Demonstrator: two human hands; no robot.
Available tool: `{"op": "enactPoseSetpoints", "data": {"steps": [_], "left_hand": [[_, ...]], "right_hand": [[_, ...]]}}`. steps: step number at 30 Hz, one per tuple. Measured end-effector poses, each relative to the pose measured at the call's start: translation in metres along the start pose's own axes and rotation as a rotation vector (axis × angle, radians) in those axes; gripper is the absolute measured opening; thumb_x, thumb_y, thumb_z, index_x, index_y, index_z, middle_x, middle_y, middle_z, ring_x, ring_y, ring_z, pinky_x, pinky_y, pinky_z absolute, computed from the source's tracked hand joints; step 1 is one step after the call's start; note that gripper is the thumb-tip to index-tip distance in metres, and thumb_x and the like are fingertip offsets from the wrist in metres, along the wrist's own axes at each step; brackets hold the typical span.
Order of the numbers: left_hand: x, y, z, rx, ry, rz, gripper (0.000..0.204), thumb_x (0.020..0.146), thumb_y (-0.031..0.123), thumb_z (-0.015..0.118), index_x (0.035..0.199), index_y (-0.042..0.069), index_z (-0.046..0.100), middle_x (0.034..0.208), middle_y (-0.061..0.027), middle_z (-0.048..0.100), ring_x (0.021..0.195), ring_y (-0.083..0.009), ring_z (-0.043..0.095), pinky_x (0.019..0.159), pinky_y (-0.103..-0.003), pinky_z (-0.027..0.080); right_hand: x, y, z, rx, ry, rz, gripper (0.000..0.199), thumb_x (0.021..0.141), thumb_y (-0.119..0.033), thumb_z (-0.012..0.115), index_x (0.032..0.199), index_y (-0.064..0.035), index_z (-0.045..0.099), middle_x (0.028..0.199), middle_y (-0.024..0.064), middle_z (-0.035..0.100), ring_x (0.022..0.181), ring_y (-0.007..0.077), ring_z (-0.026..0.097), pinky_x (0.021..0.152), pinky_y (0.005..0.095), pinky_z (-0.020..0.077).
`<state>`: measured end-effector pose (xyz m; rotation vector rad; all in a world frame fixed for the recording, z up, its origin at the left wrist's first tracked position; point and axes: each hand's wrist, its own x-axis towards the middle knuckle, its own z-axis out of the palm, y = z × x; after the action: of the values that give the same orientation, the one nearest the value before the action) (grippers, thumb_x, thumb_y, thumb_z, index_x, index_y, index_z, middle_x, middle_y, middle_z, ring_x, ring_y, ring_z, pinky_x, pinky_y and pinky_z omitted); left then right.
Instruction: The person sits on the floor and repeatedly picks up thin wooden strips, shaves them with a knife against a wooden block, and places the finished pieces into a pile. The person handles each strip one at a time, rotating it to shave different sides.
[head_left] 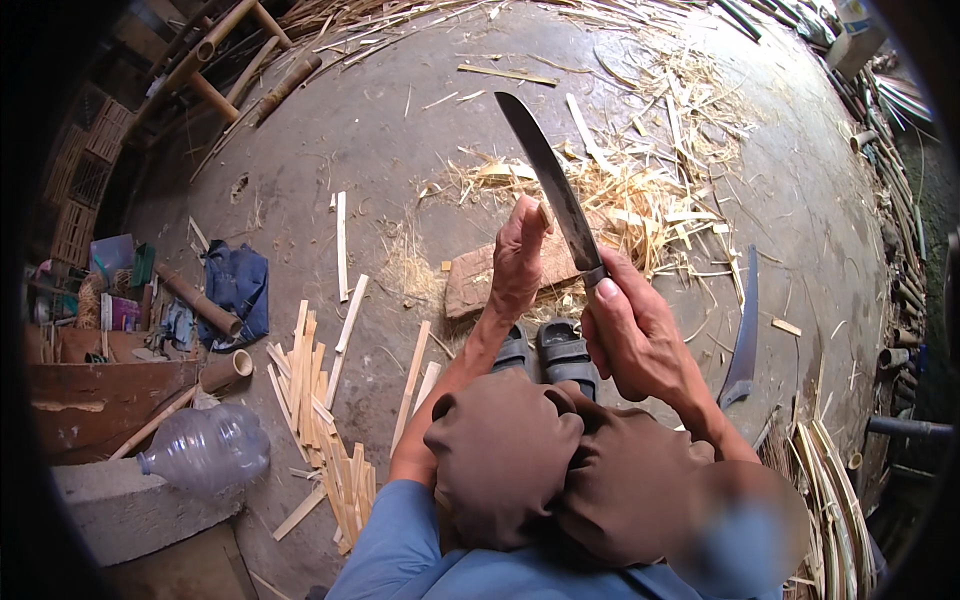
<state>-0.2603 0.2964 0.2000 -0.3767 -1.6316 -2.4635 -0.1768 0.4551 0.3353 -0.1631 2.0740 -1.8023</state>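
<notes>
Right hand (637,328) gripping knife (568,212), curved blade (552,178) (dark)

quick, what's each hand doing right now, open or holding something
Left hand: fingers curled near the blade; whether it grips anything cannot be told.
Right hand: closed around the handle of a long knife.

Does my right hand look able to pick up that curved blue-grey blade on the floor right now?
Probably not: your right hand is occupied, gripping the knife. Nothing seems to cover the curved blade, though.
</notes>
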Motion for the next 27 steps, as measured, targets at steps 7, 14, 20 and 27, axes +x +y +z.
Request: {"op": "enactPoseSetpoints", "data": {"steps": [7,14,20,27], "left_hand": [[0.001,0.004,0.007,0.113,0.047,0.011,0.044,0.105,0.049,0.042,0.087,0.009,0.05,0.08,0.0059,0.039,0.075,-0.0051,0.033,0.067,-0.023,0.033],[0.001,0.007,0.009,0.108,0.07,0.003,0.045,0.104,0.05,0.044,0.084,0.01,0.05,0.078,0.0065,0.038,0.073,-0.005,0.032,0.064,-0.023,0.031],[0.001,0.008,0.009,0.151,0.058,-0.011,0.047,0.104,0.05,0.045,0.082,0.009,0.047,0.076,0.0069,0.034,0.073,-0.0042,0.03,0.063,-0.022,0.029],[0.008,-0.002,-0.005,0.356,0.194,0.148,0.052,0.108,0.046,0.029,0.105,0.005,0.06,0.101,-0.0056,0.06,0.095,-0.0143,0.051,0.089,-0.032,0.04]], "right_hand": [[0.001,-0.003,0.003,0.131,0.001,0.099,0.043,0.106,-0.023,0.035,0.144,-0.0029,0.04,0.06,0.0022,0.05,0.052,0.0096,0.05,0.051,0.0282,0.0426],[0.0,-0.002,0.012,-0.059,0.027,0.028,0.041,0.106,-0.019,0.037,0.144,-0.0045,0.038,0.062,0.0063,0.052,0.054,0.0136,0.054,0.054,0.0327,0.0455],[-0.001,-0.005,0.012,-0.229,0.058,-0.018,0.041,0.105,-0.017,0.041,0.145,-0.0057,0.036,0.064,0.0175,0.056,0.059,0.0288,0.06,0.061,0.0419,0.0475],[0.002,0.006,0.015,-0.33,0.091,-0.103,0.044,0.103,-0.014,0.044,0.145,-0.0048,0.035,0.071,0.0278,0.059,0.069,0.0448,0.063,0.064,0.0482,0.0461]]}}
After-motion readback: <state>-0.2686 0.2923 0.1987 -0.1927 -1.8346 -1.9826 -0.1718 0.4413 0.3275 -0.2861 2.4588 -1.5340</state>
